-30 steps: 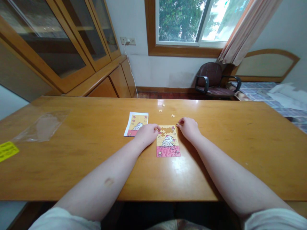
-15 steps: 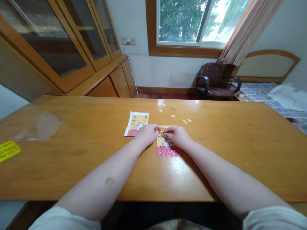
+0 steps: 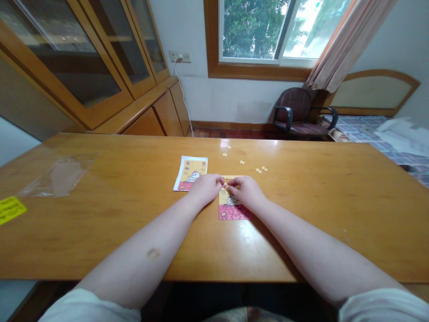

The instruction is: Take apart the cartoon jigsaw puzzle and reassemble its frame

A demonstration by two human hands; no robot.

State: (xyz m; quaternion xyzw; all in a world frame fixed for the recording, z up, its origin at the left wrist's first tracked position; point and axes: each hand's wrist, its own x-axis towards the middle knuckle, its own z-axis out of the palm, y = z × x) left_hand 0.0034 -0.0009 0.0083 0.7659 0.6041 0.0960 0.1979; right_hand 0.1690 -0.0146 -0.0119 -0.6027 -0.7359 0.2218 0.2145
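a jigsaw puzzle [image 3: 231, 213] is laid flat near the middle of the worktop [image 3: 214, 250], its pink lower band turned towards the person and its yellow part partly covered by the hands. the left edge of the yellow part is met by the left hand [image 3: 207, 188], whose fingers are bent; whether anything is gripped by them cannot be told. the right hand [image 3: 247, 191] is held over the right side of the puzzle, thumb and forefinger brought near each other; whether a piece is pinched there cannot be told either. beyond the puzzle, three loose pieces [image 3: 241, 162] are scattered, and two more pieces [image 3: 264, 168] are seen side by side to their right. to the left of the puzzle, a picture sheet [image 3: 184, 181] bearing the same design is partly hidden by the left hand. farther left, a clear plastic bag [image 3: 66, 176] and a yellow label [image 3: 11, 210] are seen.
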